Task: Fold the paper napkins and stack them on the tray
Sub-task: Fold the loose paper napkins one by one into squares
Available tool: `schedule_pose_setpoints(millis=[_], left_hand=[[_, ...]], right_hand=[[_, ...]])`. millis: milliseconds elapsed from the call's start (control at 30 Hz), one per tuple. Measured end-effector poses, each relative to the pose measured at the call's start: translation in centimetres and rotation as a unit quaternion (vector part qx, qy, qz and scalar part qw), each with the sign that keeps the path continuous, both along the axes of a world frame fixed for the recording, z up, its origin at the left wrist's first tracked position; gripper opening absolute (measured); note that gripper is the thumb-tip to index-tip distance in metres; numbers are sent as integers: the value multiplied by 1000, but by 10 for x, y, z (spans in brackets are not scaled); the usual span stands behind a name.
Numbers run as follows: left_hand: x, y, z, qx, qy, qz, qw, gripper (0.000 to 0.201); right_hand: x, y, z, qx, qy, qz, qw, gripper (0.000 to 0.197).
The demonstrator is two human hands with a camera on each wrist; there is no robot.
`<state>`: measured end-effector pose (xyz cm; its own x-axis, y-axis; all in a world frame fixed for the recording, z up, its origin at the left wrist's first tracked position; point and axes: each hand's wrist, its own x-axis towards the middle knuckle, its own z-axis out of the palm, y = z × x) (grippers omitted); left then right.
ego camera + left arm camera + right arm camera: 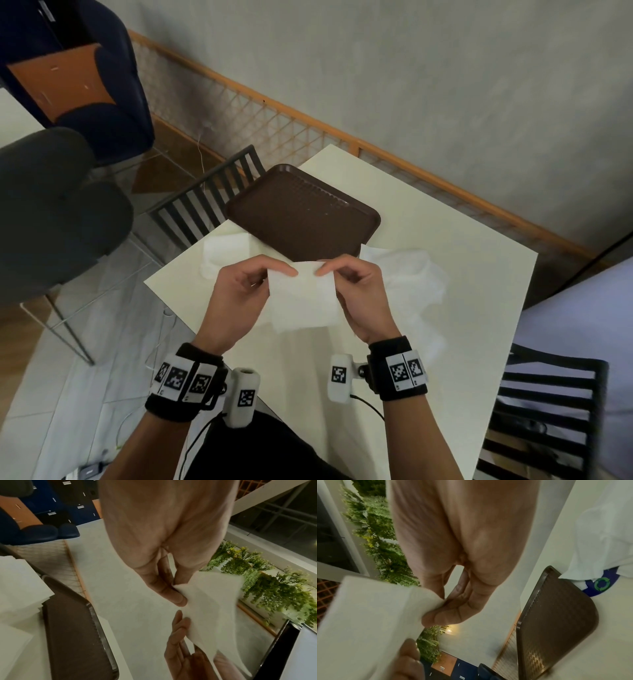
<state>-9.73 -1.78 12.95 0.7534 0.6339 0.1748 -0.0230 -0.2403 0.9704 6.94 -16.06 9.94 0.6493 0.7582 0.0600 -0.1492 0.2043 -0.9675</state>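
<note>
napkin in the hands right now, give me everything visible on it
The napkin is white, soft thin paper, roughly rectangular, held up off the table in front of the brown tray. The left hand pinches its top edge between thumb and fingers; the right hand pinches the same edge close beside it. The sheet hangs below the hands, its lower corner loose and slightly curled. In the wrist views it appears doubled over, though the layer count is unclear. Nothing else touches it.

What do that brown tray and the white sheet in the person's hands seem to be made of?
The tray looks like moulded plastic: dark brown, with a fine textured grid face and a smooth raised rim with rounded corners. The white sheet looks like soft, matte paper tissue: thin, and it bends limply where the left hand and right hand pinch it.
</note>
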Motion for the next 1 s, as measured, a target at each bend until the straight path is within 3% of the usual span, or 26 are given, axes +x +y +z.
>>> schedule_pose_setpoints(millis=[300, 567, 633, 700, 767, 800, 867, 1000], left_hand=[[-2, 4, 9, 50, 1, -15, 999, 22], [-6, 9, 9, 10, 5, 2, 1000, 33], [-7, 10, 9, 41, 13, 0, 999, 29], [-7, 10, 11, 87, 36, -11, 996, 26], [-4, 6, 13, 122, 47, -28, 991, 23], [-3, 6, 14, 131, 52, -31, 990, 21], [-2, 8, 12, 128, 55, -17, 990, 23], [-5, 19, 8, 104, 58, 68, 991, 17]], right_hand=[[0, 2, 5, 8, 37, 11, 999, 35], [-3, 8, 12, -5, 61, 33, 998, 8], [-3, 10, 20, -40, 71, 27, 996, 7], [-2, 13, 26, -101, -58, 38, 992, 15], [-7, 18, 26, -156, -261, 86, 949, 19], [-10, 22, 24, -172, -322, 103, 925, 21], [-14, 28, 19, -164, -346, 92, 919, 25], [-10, 34, 6, -131, -261, 31, 956, 32]])
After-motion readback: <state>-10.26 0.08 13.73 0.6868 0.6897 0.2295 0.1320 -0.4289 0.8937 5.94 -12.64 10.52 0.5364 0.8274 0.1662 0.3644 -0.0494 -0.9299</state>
